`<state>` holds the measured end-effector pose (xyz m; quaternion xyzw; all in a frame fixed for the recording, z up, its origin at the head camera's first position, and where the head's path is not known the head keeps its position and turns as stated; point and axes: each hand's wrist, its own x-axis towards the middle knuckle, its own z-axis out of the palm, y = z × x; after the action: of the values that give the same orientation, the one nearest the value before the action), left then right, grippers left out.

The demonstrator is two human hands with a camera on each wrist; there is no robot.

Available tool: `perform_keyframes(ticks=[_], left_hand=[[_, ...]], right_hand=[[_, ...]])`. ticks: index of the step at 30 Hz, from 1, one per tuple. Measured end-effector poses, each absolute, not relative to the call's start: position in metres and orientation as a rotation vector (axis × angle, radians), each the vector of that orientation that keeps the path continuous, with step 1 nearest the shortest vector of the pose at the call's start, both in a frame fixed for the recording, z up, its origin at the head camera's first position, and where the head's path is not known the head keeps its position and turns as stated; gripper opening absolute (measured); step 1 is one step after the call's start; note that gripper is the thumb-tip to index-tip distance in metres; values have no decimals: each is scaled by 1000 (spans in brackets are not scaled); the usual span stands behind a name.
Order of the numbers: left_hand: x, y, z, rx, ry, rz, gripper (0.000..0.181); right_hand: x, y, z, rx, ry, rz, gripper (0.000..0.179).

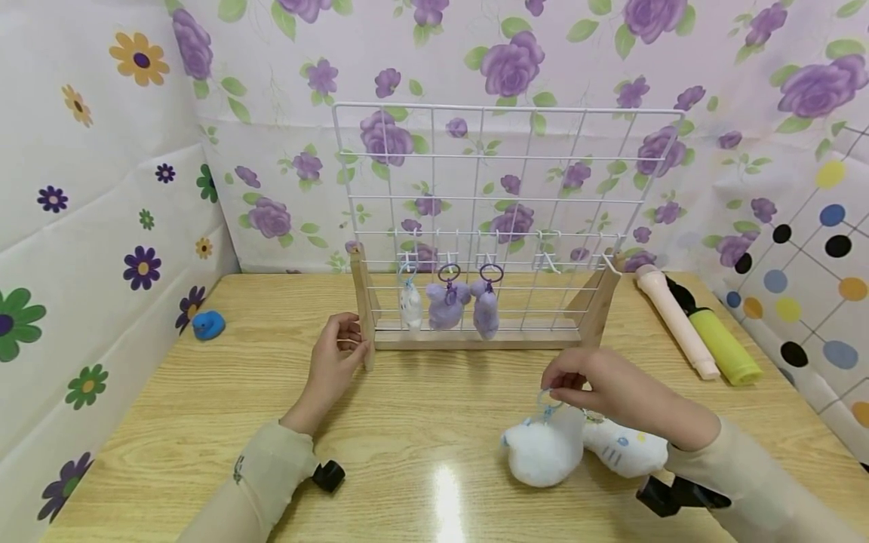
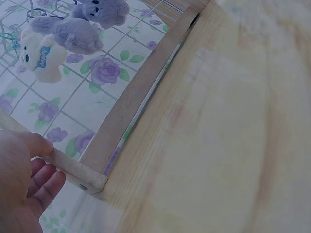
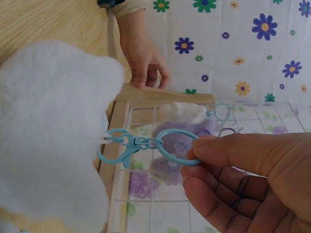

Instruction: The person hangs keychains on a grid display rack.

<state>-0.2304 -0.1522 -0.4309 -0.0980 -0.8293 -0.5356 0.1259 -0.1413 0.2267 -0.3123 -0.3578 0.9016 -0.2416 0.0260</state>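
Note:
My left hand (image 1: 333, 353) grips the wooden left post (image 1: 363, 298) of a white wire grid rack (image 1: 475, 341), thumb on its near face in the left wrist view. My right hand (image 1: 607, 383) pinches the light blue key ring (image 3: 165, 156) of a white plush keychain (image 1: 543, 455), which hangs below the fingers over the table; a blue clasp (image 3: 129, 145) joins ring and plush. Just behind it, partly under my right wrist, lies another white plush (image 1: 627, 450). On the rack's hooks hang a white plush (image 1: 410, 308) and two purple plush keychains (image 1: 445, 309).
To the right of the hanging plushes, a bare white hook (image 1: 550, 263) juts from the grid. A pale pink tube (image 1: 675, 320) and a yellow-green one (image 1: 726, 347) lie at the back right. A small blue toy duck (image 1: 208, 325) sits at the far left by the flowered wall.

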Motion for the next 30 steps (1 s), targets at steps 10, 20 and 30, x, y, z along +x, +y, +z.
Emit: perform_keyframes(ticks=[10, 20, 30], left_hand=[[-225, -150, -424, -251, -2451, -1552, 42], [-232, -155, -437, -307, -2400, -1539, 42], [-232, -154, -435, -302, -2407, -1556, 44]], right_hand=[[-152, 234, -297, -1068, 2869, -706, 8], [-164, 240, -280, -1111, 2969, -703, 14], [-176, 242, -266, -1090, 3148, -649, 15]])
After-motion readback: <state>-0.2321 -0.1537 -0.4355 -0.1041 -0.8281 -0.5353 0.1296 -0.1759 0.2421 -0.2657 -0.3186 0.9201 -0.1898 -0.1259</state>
